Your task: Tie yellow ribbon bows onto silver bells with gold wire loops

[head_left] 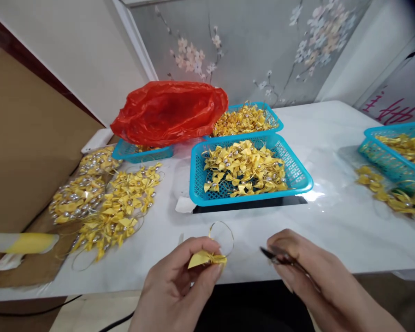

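You're pinching a yellow ribbon bow (206,258) with a thin gold wire loop (222,236) in your left hand (174,288), grip clamped on it, at the near edge of the worktop (332,216). Your right hand (311,276) is closing its grip around dark tweezers (275,256), tips pointing left toward the bow. A blue basket (251,173) of bows is sitting just beyond, loose bow piles (107,203) lying at left.

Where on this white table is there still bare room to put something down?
The widest bare patch lies between the near blue basket and the right-hand basket. A narrower strip runs along the near table edge, ahead of the left hand holding a yellow bow and the right hand holding a dark tool. The left side is crowded with bow piles.
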Demonstrator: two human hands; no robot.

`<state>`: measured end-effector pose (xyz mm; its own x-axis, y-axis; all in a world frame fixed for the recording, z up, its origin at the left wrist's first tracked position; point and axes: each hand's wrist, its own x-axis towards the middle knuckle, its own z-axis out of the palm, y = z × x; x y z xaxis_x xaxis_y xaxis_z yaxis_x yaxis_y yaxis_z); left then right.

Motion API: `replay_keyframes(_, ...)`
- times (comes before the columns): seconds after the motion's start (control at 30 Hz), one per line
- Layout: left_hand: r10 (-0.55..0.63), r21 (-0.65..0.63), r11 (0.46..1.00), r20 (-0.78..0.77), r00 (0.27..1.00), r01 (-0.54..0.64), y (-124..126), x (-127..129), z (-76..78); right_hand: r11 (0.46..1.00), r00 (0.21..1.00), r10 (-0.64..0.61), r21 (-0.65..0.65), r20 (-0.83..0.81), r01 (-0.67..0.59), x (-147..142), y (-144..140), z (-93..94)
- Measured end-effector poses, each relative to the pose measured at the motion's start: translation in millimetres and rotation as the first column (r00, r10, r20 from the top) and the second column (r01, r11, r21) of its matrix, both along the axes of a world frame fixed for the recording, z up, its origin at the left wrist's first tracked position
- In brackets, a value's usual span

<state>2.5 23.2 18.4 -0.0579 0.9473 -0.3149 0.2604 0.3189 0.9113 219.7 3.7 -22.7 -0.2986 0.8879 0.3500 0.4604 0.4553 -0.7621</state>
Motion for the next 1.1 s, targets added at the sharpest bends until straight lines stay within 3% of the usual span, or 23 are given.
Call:
replay_keyframes(0.13, 0.017, -0.077, 0.997, 0.036, 0.999, -0.014, -0.9, 1.4, 2.7, 0.971, 0.984, -0.077, 0.237, 0.159, 0.038, -14.4, 0.9, 9.5)
replay_keyframes(0.47, -0.035, -0.239, 0.966, 0.241, 0.97, 0.094, -3.7, -2.1, 3.4, 0.859, 0.94, -0.149, 0.512, 0.307, -0.031, -11.0, 17.7, -5.7)
replay_keyframes(0.8, -0.089, -0.253, 0.953, 0.296, 0.951, 0.168, -4.2, -5.3, 0.0, 0.855, 0.941, -0.131, 0.516, 0.313, -0.052, -12.7, 14.4, -5.1)
replay_keyframes(1.1, -0.032, -0.227, 0.967, 0.343, 0.939, 0.115, -8.5, 3.1, 2.8, 0.857, 0.946, -0.112, 0.512, 0.304, -0.063, -16.6, 15.0, -3.9)
